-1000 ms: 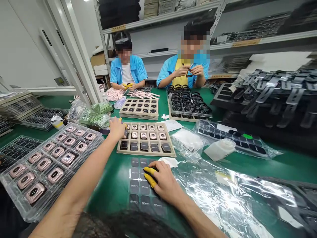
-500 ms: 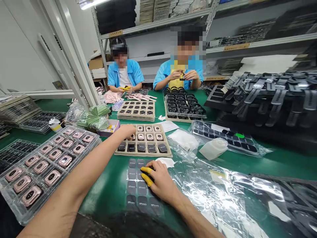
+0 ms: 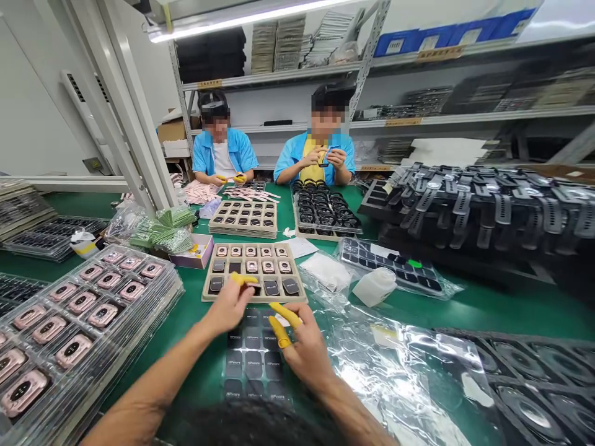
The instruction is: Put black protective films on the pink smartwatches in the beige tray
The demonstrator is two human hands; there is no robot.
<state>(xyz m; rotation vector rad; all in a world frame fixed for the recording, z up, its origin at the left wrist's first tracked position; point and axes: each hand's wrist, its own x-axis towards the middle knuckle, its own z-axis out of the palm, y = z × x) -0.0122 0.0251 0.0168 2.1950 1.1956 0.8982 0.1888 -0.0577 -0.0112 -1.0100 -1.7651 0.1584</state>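
Observation:
My left hand (image 3: pixel 230 302), with a yellow finger cot on it, is closed on a small watch body (image 3: pixel 253 286) over the front of a beige tray (image 3: pixel 297 295). That tray holds pink watch bodies with their backs up and dark square pieces; one slot (image 3: pixel 235 267) in its middle row shows dark and bare. Beside it, my right hand (image 3: pixel 304 344), yellow cots on thumb and forefinger, hovers with those fingertips apart and no piece clearly visible between them. Below both hands lies a clear sheet of dark square HiFuture stickers (image 3: pixel 253 365).
At left, stacked clear trays (image 3: pixel 153 310) carry pink watch bodies. A white bottle (image 3: pixel 374 287) and shiny plastic film (image 3: pixel 395 371) lie at right, near black straps (image 3: pixel 460 198). Across the table, two co-workers (image 3: pixel 223 155) handle parts behind a tray of black watches (image 3: pixel 325 207).
My left hand has drawn back from the tray's middle row with a watch body, leaving a slot bare. My right hand has lifted from the sticker sheet. The view has shifted.

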